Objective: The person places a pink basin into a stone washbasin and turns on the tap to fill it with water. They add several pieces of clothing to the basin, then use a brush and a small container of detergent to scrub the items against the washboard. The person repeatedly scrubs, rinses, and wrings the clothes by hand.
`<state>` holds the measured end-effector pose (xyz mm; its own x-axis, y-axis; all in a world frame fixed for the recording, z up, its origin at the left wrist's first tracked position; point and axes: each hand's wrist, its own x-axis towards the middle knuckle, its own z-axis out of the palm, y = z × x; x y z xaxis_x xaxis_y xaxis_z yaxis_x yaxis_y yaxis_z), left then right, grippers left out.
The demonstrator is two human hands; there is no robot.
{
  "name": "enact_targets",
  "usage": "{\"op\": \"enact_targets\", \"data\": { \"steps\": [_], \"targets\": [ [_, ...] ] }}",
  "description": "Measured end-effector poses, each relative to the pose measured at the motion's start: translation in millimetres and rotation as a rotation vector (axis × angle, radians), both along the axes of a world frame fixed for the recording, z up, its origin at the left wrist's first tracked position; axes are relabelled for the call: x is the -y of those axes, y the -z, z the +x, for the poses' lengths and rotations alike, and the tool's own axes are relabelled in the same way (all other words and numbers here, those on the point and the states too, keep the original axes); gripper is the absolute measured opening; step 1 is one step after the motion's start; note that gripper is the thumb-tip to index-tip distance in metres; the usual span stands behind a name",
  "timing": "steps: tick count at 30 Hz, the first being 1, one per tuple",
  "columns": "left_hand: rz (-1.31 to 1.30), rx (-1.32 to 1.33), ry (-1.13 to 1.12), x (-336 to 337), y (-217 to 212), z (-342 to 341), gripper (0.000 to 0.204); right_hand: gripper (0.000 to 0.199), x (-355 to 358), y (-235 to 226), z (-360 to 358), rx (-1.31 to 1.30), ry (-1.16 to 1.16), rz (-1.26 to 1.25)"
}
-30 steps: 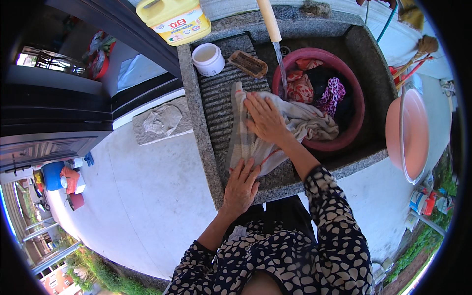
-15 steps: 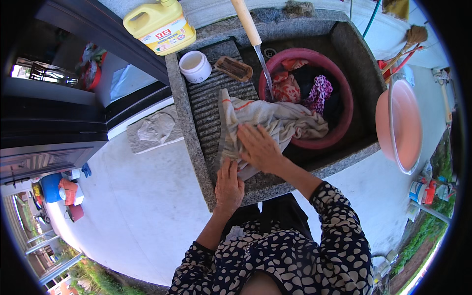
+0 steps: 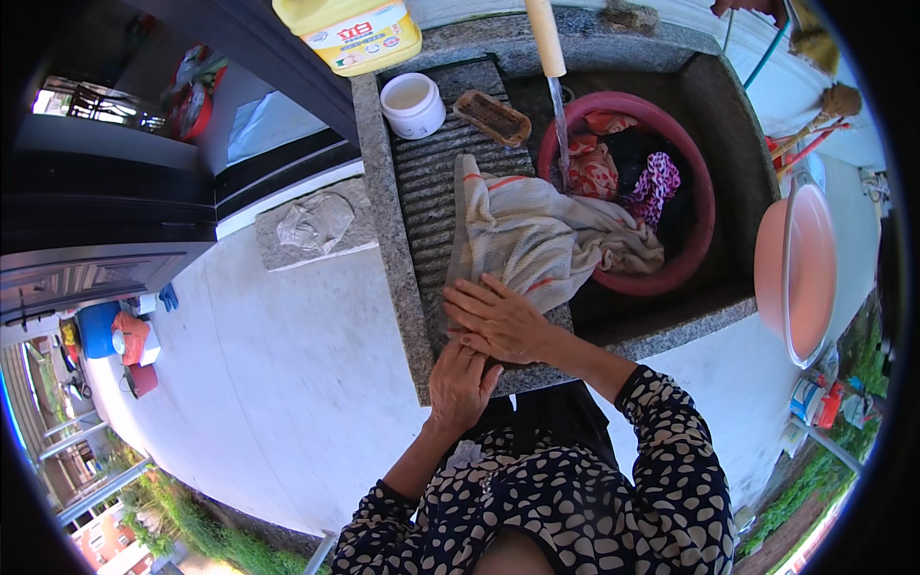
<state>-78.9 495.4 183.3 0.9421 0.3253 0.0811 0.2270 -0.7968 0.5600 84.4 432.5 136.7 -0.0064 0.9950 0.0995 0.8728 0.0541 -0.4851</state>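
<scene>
A beige striped cloth (image 3: 522, 230) with red lines and a grey border lies over the ridged stone washboard (image 3: 426, 182) of a sink. Its right end hangs into a dark pink basin (image 3: 704, 206) holding wet red-patterned, purple-spotted and dark laundry. My right hand (image 3: 503, 321) rests flat on the cloth's near corner, fingers stretched out. Just below it, my left hand (image 3: 460, 383) is closed at the cloth's near edge, its fingertips partly hidden by the right hand. Water runs from a pipe with a pale sleeve (image 3: 545, 38) into the basin.
Behind the washboard stand a white tub (image 3: 413, 107), a brown scrubbing brush (image 3: 492, 117) and a yellow detergent jug (image 3: 355, 34). A pale pink basin (image 3: 795, 273) is at the sink's right. A stone slab (image 3: 316, 225) lies to the left, by the door.
My right hand has slid down the cloth toward me and now meets my left hand at the near edge. The whole view has shifted slightly.
</scene>
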Motion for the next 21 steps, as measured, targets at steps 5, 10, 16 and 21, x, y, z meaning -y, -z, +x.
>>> {"op": "enact_targets", "data": {
  "steps": [5,10,16,21],
  "targets": [
    [-0.058,0.01,-0.045,3,-3,1,0.042,0.057,-43,4,33,0.238,0.131,0.033],
    [-0.042,0.012,-0.083,5,-4,3,0.042,0.064,-96,27,74,0.285,0.473,0.001],
    [-0.035,0.004,-0.109,1,-8,15,0.029,0.067,-89,34,76,0.266,0.793,0.014],
    [0.026,-0.057,-0.176,-10,11,37,0.017,0.069,-21,6,10,0.096,0.503,0.036]
  ]
}}
